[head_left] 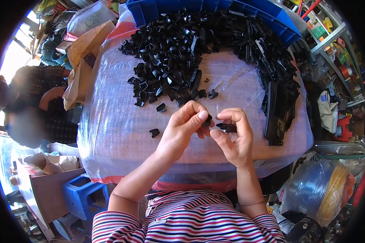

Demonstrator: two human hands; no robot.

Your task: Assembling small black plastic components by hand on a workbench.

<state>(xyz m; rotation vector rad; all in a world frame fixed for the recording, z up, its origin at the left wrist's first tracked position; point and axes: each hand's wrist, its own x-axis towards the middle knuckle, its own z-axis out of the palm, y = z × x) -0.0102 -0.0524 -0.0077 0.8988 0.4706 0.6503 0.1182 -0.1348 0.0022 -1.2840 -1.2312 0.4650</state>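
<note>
Both hands meet over the near middle of the table, which is covered with a woven plastic sheet (121,129). Thumb and fingers of my left hand (185,123) pinch a small black plastic piece (207,120), mostly hidden by the fingertips. In my right hand (237,139) a dark, narrow plastic part (227,128) rests against the curled fingers, thumb below it. The two pieces are a little apart. Beyond the hands spreads a heap of small black plastic caps (162,60). A few loose caps (154,133) lie on the sheet left of my left hand.
Long black strip-like parts (253,40) are piled at the far right, beside a long black housing (275,111). A blue plastic crate (267,20) borders the far edge. Another person (36,105) sits at the left. A blue stool (83,196) stands lower left, shelves (332,38) at right.
</note>
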